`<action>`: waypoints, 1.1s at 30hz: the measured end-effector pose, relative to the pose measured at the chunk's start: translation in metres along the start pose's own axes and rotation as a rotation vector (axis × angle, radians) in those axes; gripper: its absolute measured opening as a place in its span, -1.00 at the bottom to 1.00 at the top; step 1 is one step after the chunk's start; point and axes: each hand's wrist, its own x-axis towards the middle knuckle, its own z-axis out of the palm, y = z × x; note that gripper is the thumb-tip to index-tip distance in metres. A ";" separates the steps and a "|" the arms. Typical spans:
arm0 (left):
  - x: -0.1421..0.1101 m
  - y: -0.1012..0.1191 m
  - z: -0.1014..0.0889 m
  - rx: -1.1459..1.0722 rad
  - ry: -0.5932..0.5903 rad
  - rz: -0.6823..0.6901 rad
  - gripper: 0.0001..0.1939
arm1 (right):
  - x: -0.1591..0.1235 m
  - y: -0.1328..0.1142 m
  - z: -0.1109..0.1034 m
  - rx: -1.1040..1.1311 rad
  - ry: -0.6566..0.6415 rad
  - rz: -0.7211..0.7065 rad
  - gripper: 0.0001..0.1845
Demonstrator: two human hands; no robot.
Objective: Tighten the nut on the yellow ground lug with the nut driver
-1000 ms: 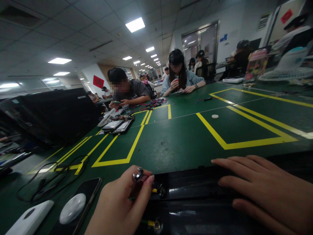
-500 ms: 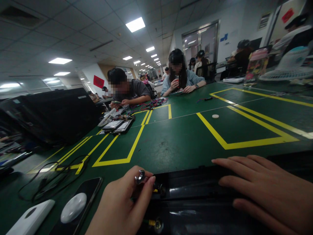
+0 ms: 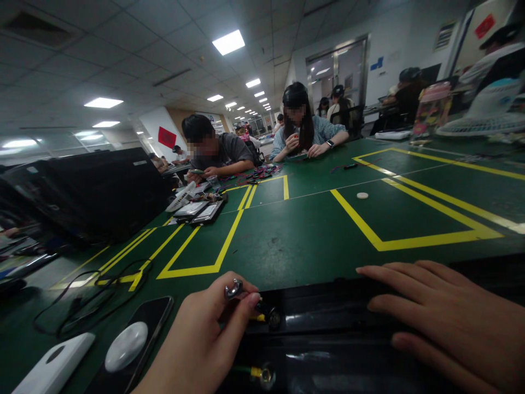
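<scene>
My left hand (image 3: 200,334) pinches a small metal wing nut (image 3: 233,289) between thumb and fingers, just above a threaded terminal post (image 3: 268,316) on a glossy black panel (image 3: 328,350). A second terminal post (image 3: 266,375) with a yellow collar and green wire stands nearer me on that panel. My right hand (image 3: 438,323) lies flat on the panel's far edge, fingers apart and holding nothing. Beside my left hand is a black phone (image 3: 153,312) with a white oval object (image 3: 126,346) on it.
The green workbench (image 3: 287,241) carries yellow tape lines. Black cables (image 3: 94,298) and a white box (image 3: 53,366) lie at the lower left. Two co-workers sit across the bench with wires and devices. A large black case (image 3: 82,197) stands at the left.
My left hand has shifted slightly, lifting the wing nut a little. The right hand stays on the panel, and the whole view has drifted only slightly.
</scene>
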 end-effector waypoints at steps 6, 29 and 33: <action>0.009 -0.008 -0.007 -0.146 -0.057 -0.038 -0.78 | 0.004 -0.001 -0.002 0.025 -0.031 0.012 -0.55; 0.043 0.009 -0.028 -0.066 -0.227 0.127 -0.78 | 0.003 0.000 -0.001 0.062 -0.008 0.015 -0.56; 0.039 0.008 -0.029 -0.087 -0.186 0.134 -0.79 | 0.002 0.000 0.000 0.002 -0.028 0.016 -0.53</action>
